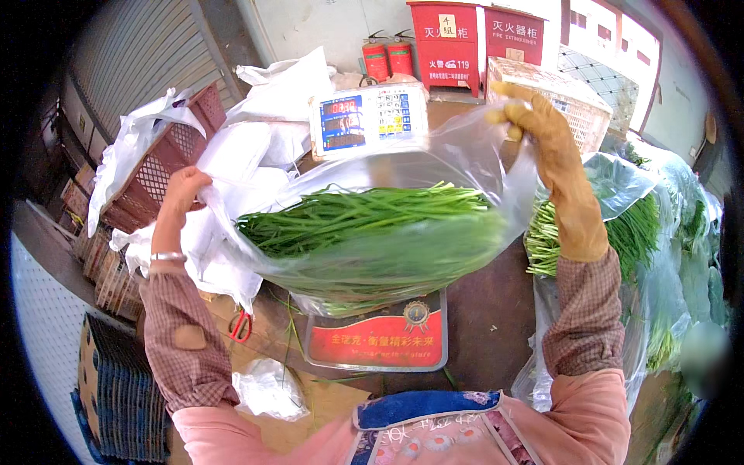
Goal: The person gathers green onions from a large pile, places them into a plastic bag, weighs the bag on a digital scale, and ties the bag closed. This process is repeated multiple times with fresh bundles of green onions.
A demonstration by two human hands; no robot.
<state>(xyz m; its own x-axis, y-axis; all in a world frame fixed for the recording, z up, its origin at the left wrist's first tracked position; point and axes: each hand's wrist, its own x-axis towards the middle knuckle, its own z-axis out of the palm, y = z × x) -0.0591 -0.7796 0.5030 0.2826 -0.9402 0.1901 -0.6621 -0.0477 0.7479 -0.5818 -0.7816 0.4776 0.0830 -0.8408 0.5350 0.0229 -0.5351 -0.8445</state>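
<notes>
Both hands hold up the mouth of a clear plastic bag (372,273) with a large bundle of long green leafy stalks (360,218), like garlic chives, inside. My left hand (189,186), bare with a bracelet at the wrist, grips the bag's left edge. On the opposite side my right hand (535,119), in a tan work glove, pinches the raised right edge. Under the bag lies the red and grey platform of a scale (375,343). Its keypad and lit display panel (369,122) stand just behind.
Red-handled scissors (240,326) and a crumpled plastic bag (270,389) lie at the near left. White sacks (232,145) and a brown plastic crate (157,163) stand farther left. More bagged greens (636,232) fill the right side. Fire extinguishers (376,61) stand at the back.
</notes>
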